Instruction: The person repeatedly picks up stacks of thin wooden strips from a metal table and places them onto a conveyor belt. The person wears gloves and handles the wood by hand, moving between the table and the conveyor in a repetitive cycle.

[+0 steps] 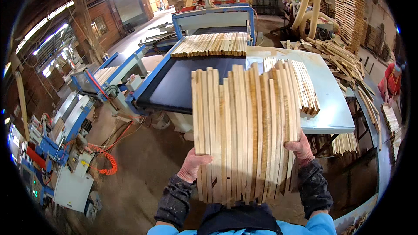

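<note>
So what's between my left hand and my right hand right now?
A row of wooden strips, side by side with uneven ends, spans the stretch between your left hand and right hand, as the head view shows.

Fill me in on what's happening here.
A person's gloved left hand and right hand grip a broad row of wooden strips by its two sides, in front of the body. Ahead, more strips lie across the dark bed of a blue-framed machine, and a smaller row rests on the pale table to the right.

an orange coiled hose (114, 163), beige ducts (316, 2), a distant window (99, 27), possibly barred.
</note>
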Demonstrator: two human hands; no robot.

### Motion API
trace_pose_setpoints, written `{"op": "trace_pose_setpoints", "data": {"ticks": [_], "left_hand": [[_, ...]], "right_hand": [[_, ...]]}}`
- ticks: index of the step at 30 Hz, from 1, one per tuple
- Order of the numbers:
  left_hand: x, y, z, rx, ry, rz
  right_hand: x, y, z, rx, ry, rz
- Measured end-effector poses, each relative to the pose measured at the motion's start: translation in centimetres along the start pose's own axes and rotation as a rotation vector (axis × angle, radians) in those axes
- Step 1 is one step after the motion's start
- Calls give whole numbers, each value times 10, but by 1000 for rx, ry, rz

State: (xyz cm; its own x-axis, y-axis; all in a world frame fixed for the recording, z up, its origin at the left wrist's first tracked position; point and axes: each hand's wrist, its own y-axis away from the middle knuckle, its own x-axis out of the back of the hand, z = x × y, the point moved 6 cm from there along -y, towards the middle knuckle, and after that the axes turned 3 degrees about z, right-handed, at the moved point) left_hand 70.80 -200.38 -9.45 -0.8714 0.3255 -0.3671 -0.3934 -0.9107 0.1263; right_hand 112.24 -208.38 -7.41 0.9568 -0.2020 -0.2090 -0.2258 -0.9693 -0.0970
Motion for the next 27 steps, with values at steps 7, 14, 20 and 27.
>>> {"op": "trace_pose_setpoints", "data": {"ticks": [7,14,20,27], "left_hand": [[39,-75,22,9,27,91],[79,-160,47,53,56,109],[103,-203,68,126,79,125],[165,-283,85,205,119,40]], "right_hand": [[-23,-110,25,-44,-16,-46],[-35,-207,68,-174,-66,-4],[-73,-259,73,-247,-96,-8],[-120,-311,92,-226,-24,57]]}}
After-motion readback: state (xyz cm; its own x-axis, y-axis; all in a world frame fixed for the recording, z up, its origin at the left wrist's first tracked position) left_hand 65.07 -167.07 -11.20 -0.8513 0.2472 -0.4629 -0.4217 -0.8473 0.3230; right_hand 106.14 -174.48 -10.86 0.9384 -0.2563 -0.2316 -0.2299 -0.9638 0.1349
